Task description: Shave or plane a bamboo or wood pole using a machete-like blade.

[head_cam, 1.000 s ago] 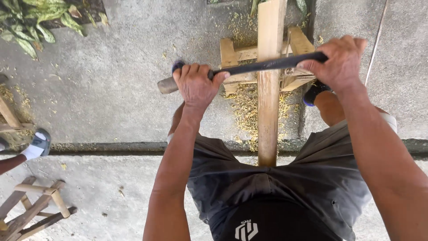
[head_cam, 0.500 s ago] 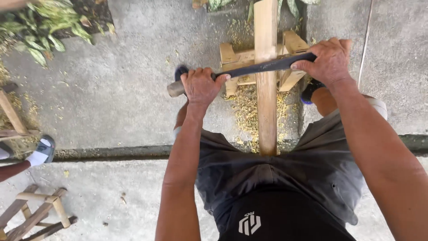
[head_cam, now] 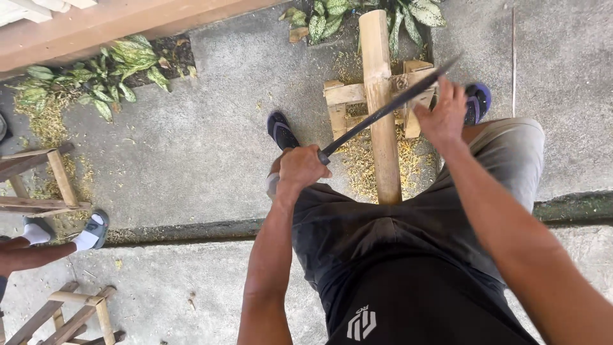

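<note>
- Blade lies slanted across pole on wooden stand.
- Left hand grips its handle end.
- Right hand grips its far end.

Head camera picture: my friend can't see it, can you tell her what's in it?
A person's left hand and right hand grip a long dark blade laid slantwise across a bamboo pole resting on a small wooden stand. Shavings litter the concrete below.

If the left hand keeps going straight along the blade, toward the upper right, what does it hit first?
Most likely the bamboo pole: the left hand grips the long blade, which crosses that pole just ahead. Depth is hard to judge from above.
</note>
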